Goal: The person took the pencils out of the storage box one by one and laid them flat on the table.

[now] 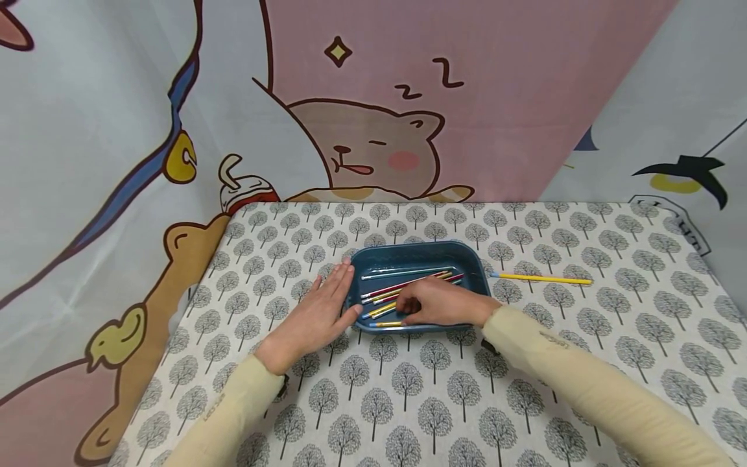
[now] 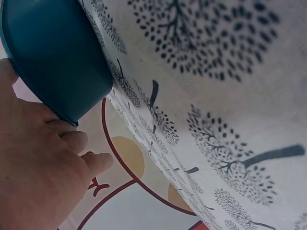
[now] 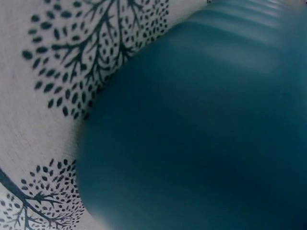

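A dark teal plastic basin (image 1: 420, 250) sits on the table with several pencils (image 1: 403, 285) lying in it, yellow and dark red among them. Along its left rim rests my left hand (image 1: 318, 318), fingers extended and thumb towards the near corner. The left wrist view shows that hand (image 2: 43, 163) against the rim of the basin (image 2: 57, 62). My right hand (image 1: 438, 301) reaches over the near right side into the basin, fingers curled. Its fingertips pinch a yellow pencil (image 1: 386, 324) with a blue end by the near wall. In the right wrist view, the basin's outer wall (image 3: 192, 120) hides the fingers.
To the right of the basin, a single yellow pencil (image 1: 543, 279) with a blue end lies on the tree-print tablecloth (image 1: 408, 389). Behind the table hangs a cloth backdrop (image 1: 496, 130) with cartoon animals, and it continues along the left side.
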Demonstrator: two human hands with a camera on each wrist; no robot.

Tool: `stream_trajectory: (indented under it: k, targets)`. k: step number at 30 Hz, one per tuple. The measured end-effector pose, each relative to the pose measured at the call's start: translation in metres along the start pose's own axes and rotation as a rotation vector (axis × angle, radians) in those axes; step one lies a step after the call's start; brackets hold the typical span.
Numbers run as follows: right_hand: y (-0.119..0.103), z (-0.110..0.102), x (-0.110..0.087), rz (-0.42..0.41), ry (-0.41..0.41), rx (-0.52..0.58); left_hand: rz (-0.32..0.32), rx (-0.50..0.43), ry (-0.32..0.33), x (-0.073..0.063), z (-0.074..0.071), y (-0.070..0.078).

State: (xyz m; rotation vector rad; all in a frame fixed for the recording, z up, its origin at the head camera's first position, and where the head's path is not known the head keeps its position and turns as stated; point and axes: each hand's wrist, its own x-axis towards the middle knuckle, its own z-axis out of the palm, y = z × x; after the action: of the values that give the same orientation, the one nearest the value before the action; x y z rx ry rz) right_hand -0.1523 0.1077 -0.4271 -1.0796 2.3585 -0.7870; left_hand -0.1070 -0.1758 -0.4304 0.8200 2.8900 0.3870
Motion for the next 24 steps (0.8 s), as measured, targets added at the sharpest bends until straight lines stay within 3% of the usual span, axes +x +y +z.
stream_trajectory:
  k: [17,24]
  targets:
    - [0.0021,0.0023,0.0087,-0.036,-0.042,-0.152,0.006,-0.008,0.014,0.0003,0.0006,-0.0009]
    - [0.0012,0.0024,0.0087,-0.057,-0.044,-0.165,0.005,-0.006,0.015,0.0005,0.0014,-0.0008]
